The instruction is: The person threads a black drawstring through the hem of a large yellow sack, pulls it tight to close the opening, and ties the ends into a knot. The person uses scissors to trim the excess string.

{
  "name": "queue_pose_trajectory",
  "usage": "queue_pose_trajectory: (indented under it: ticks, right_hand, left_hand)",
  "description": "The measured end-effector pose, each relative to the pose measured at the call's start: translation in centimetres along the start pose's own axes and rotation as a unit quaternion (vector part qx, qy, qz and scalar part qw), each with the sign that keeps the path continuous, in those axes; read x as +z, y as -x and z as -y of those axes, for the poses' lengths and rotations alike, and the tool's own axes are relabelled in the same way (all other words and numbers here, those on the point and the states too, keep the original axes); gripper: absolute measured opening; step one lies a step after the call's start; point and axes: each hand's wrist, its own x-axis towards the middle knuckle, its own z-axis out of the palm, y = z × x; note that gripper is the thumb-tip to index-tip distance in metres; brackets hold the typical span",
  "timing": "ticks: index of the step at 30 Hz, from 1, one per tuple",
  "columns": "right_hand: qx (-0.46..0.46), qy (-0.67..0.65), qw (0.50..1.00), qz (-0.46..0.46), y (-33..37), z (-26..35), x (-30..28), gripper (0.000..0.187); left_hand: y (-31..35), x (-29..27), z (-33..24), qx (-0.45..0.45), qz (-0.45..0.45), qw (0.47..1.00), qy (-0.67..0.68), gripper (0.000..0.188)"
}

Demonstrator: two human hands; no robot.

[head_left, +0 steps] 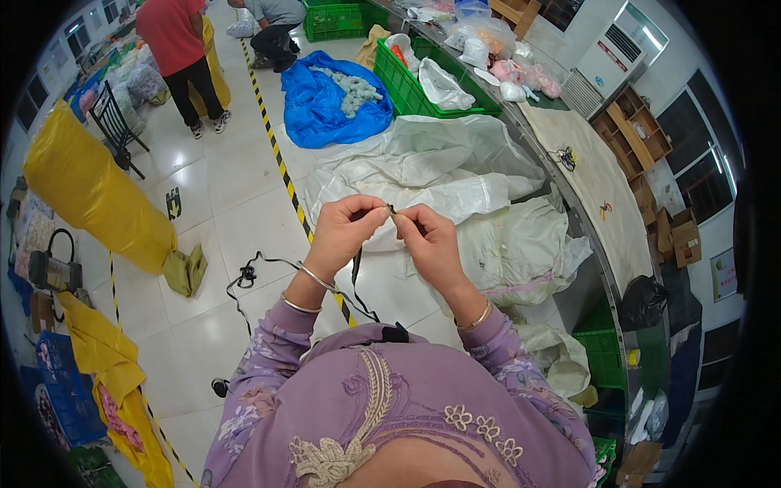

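- Pinching thumb against forefinger, your left hand point(348, 232) and right hand point(429, 246) close their fingertips around a small dark piece point(392, 209), too tiny to identify, held up in front of your chest.
- A thin black cord point(355, 272) hangs below your left hand; whether it joins the piece cannot be told.
- The piece could slip if either pinch loosens, and might be lost among the crumpled white plastic sacks point(431, 159) beyond your hands.
- The cord could snag on your silver metal bangle point(316, 277) if that wrist swings across it.
- Below you spreads a glossy pale tiled floor point(191, 346), crossed by black-and-yellow striped tape point(278, 154).
- To your right runs a long worktable topped with beige cloth point(590, 171); leftward slants a bulging yellow sack point(98, 187), and farther off stands a person in a red top point(169, 32).
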Motion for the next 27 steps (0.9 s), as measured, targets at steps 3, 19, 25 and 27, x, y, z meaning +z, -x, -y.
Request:
queue_pose_trajectory:
  ticks: [3, 19, 25, 27]
  right_hand:
    - [-0.007, -0.006, 1.000, -0.005, -0.1, 0.0, 0.0, 0.012]
    - [0.012, -0.044, 0.999, 0.013, -0.2, 0.4, 0.6, 0.013]
    - [0.025, -0.081, 0.996, 0.001, -0.3, 0.6, 0.9, 0.014]
    - [0.035, -0.082, 0.996, -0.001, -0.3, 0.6, 1.0, 0.014]
  left_hand:
    - [-0.2, 0.1, -0.6, -0.008, 0.006, 1.000, 0.001, 0.010]
    - [0.0, -0.3, -0.2, 0.023, -0.004, 0.999, 0.040, 0.011]
    - [-0.2, 0.2, -0.1, 0.016, -0.006, 0.994, 0.110, 0.012]
    - [-0.4, 0.6, 0.3, -0.001, -0.031, 0.993, 0.117, 0.012]
